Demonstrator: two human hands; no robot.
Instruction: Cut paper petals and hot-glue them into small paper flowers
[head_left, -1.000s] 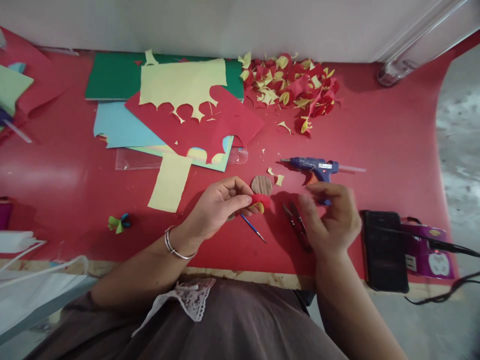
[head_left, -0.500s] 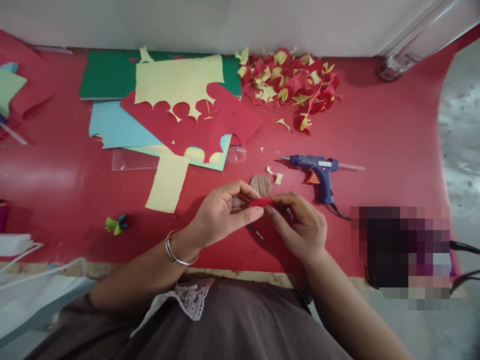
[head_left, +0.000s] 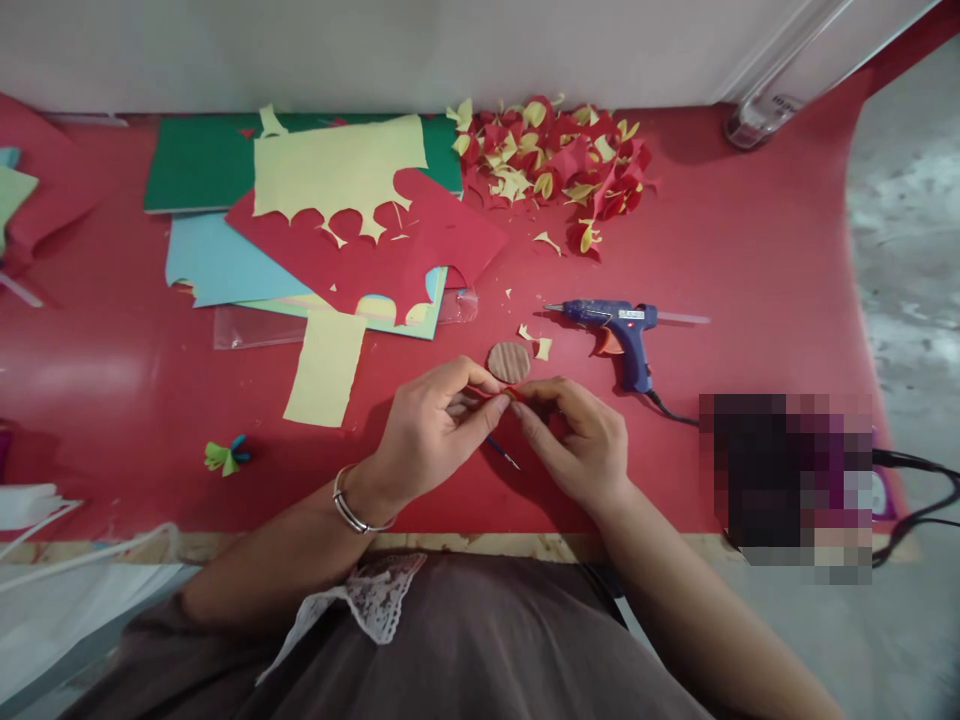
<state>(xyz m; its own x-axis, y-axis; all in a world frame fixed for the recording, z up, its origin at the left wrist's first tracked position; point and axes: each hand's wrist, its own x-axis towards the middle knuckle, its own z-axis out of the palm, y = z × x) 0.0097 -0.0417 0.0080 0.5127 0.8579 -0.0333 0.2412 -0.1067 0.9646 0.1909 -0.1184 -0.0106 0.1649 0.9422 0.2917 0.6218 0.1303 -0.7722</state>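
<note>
Between the fingertips of both hands is a small red paper piece (head_left: 513,393), mostly covered by the fingers. My left hand (head_left: 442,425), with a silver bangle at the wrist, pinches its left end. On the right end, the thumb and forefinger of my right hand (head_left: 577,440) close together. Just beyond the fingertips lies a round brown striped disc (head_left: 509,362). Partly beneath the hands, a thin blue tool with a pale tip (head_left: 504,454) rests on the red table (head_left: 750,250).
A blue glue gun (head_left: 615,320) lies on its side at right, its cord running right. Red and yellow paper pieces (head_left: 555,165) are heaped at the back. Cut paper sheets (head_left: 337,170) are stacked at back left. A green and blue paper flower (head_left: 225,456) sits at left.
The red paper piece has been turned or folded between the fingers, so less of it shows. Both hands stay close together. The whole view has shifted slightly.
</note>
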